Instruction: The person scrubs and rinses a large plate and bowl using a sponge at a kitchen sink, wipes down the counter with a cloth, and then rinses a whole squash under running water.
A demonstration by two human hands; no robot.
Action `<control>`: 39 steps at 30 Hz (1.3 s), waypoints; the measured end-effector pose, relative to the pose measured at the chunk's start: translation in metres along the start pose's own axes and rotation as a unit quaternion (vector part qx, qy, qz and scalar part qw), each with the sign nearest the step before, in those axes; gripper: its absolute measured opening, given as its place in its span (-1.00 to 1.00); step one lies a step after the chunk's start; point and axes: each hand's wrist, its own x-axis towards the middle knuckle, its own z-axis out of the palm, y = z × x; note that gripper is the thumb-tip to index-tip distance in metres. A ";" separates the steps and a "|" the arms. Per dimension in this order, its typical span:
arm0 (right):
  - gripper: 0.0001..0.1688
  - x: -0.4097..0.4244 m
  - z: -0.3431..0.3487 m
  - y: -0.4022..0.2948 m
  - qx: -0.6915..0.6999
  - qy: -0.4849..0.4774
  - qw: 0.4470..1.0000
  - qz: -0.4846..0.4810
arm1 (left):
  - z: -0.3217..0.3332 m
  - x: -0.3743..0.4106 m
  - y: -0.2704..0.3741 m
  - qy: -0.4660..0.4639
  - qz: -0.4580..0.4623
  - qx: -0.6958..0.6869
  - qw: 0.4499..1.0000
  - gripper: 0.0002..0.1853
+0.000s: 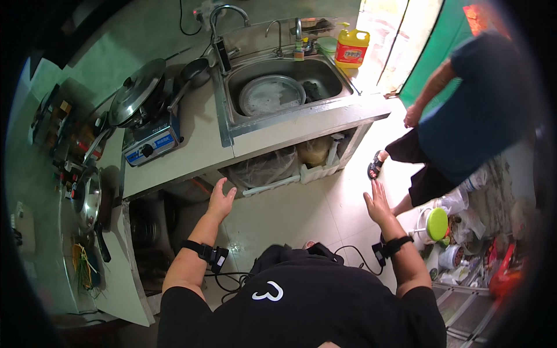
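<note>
Both of my hands are raised in front of me with nothing in them. My left hand (222, 200), thumb and fingers apart, is nearest the open shelf under the counter, by a plastic-covered container (267, 167). My right hand (377, 201) is held flat over the floor, its thumb spread away from the fingers. Ahead, a steel sink (230, 93) is set into the counter (270, 135). A round metal basin (273, 95) with sudsy water sits in it, beside a dark cloth-like thing (311, 91). Black straps with small devices circle both my forearms.
Another person (465, 113) stands at the right near the bright doorway. A portable gas stove (152, 145) carries a lidded wok (138, 93), with a saucepan (194, 71) alongside. A yellow detergent jug (351, 48) stands behind the sink. Buckets and bags crowd the right floor. Cables (230, 282) hang near my waist.
</note>
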 end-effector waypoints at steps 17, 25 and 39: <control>-0.31 0.267 0.064 -0.150 -0.160 -0.140 0.916 -0.341 | 0.079 0.194 0.039 -0.194 0.106 0.306 0.926 -0.18; -0.43 0.391 0.061 -0.111 -0.082 -0.122 0.956 -0.254 | 0.095 0.243 0.050 -0.188 0.119 0.320 0.921 -0.21; -0.52 0.565 0.058 -0.150 -0.154 -0.408 0.856 -0.279 | 0.096 0.267 0.056 -0.112 -0.055 0.336 0.934 -0.27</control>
